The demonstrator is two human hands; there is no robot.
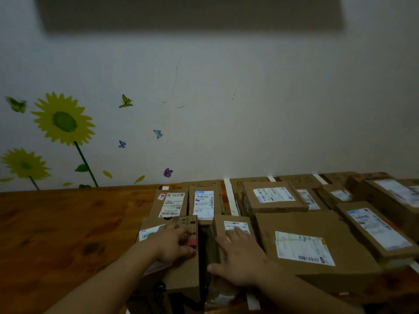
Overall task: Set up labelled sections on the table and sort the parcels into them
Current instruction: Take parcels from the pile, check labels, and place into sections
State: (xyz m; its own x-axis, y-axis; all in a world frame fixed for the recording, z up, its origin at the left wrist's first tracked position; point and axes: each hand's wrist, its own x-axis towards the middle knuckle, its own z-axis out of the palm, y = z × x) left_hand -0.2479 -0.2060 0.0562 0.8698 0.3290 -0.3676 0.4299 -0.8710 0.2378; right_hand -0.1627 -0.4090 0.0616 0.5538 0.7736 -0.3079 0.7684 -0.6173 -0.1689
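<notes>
On the wooden table (68, 223), at about six o'clock in the view, both hands are resting on parcels. The left hand (174, 243) is lying on top of a brown box (181, 275), its fingers bent towards the box's three o'clock edge; blur is hiding whether they are gripping it. The right hand (238, 257) is pressing down flat, fingers spread wide, on a smaller box (218, 227) just beside the first, at its three o'clock. A large parcel (317, 241) is touching this smaller box at its three o'clock, and more parcels are crowding the table towards two o'clock. Two upright-labelled boxes (171, 203) are sitting side by side at twelve o'clock of the hands. A white tape strip (229, 196) is running across the table just beside them, at their three o'clock. Sunflower stickers (63, 120) are showing on the wall at nine o'clock.
</notes>
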